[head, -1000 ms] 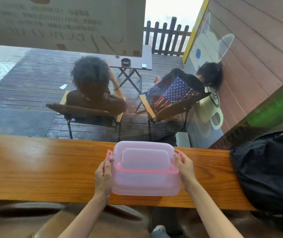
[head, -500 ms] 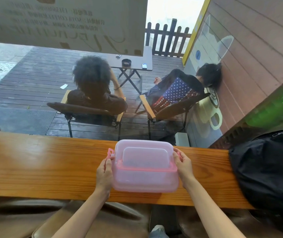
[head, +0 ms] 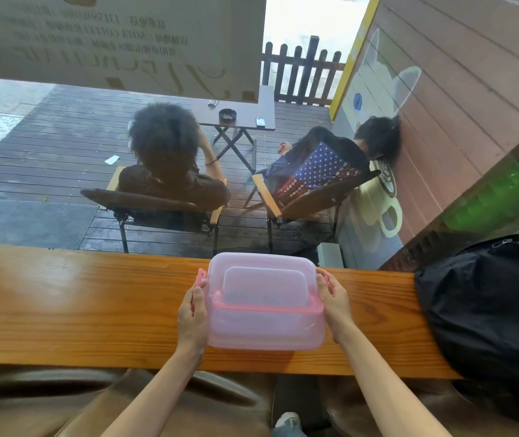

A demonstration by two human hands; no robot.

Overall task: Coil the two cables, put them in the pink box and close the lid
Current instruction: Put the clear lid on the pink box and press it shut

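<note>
Hands, left [head: 192, 316] and right [head: 333, 298], grip the lidded pink box [head: 266, 323] by its ends, long axis left-right.

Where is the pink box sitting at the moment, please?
In the head view, the pink box sits centre on the wooden counter, between the left hand and right hand, left of a black bag.

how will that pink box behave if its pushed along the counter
The pink box will probably slide easily: smooth plastic on a glossy wooden counter. It looks thin-walled and translucent, so likely light with slightly flexing sides. Low and wide, it seems unlikely to tip, with the left hand and right hand flanking it.
</note>
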